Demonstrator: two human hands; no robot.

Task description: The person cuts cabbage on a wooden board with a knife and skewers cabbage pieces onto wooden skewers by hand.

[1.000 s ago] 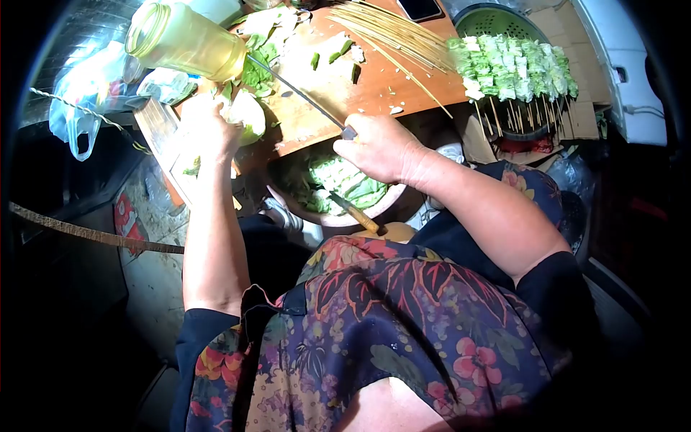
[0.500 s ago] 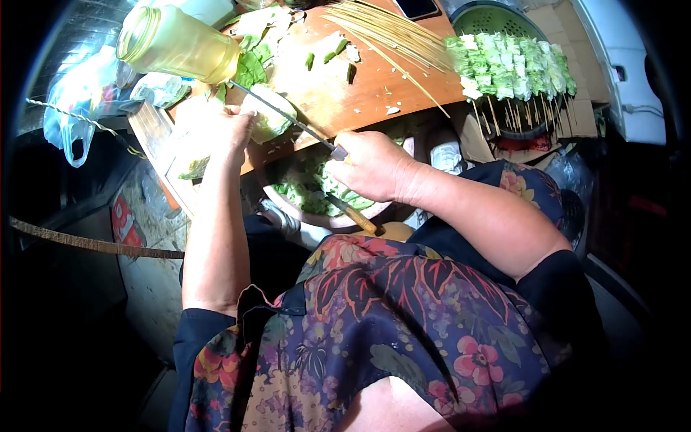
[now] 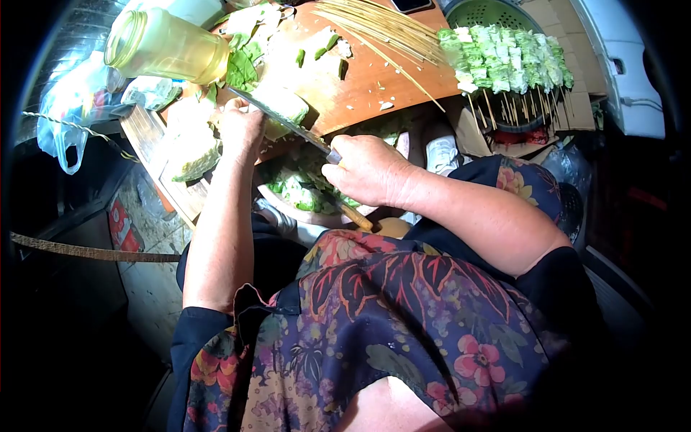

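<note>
My right hand [image 3: 371,169] is closed round the handle of a long knife [image 3: 284,121]. The blade slants up and left across a pale green chunk of cabbage [image 3: 282,101] near the board's front edge. My left hand [image 3: 241,126] presses its curled fingers against the left end of that chunk, close to the blade; its fingertips are partly hidden. Beside the left wrist lies another pale cabbage piece [image 3: 196,155]. Below the board, a basin [image 3: 288,209] holds cut leaves, with a second, wooden-handled knife [image 3: 354,216] lying across it.
The orange-brown cutting board [image 3: 374,79] carries loose bamboo skewers [image 3: 381,32] and green scraps. A glass jar [image 3: 165,47] lies tilted at the back left, above a plastic bag [image 3: 72,108]. Skewered leaves [image 3: 504,61] rest over a green colander [image 3: 493,13] at right.
The view has shifted slightly. The blade and the cabbage chunk now sit a little differently against each other, and more of the piece beside my left wrist shows. Both hands keep their grip.
</note>
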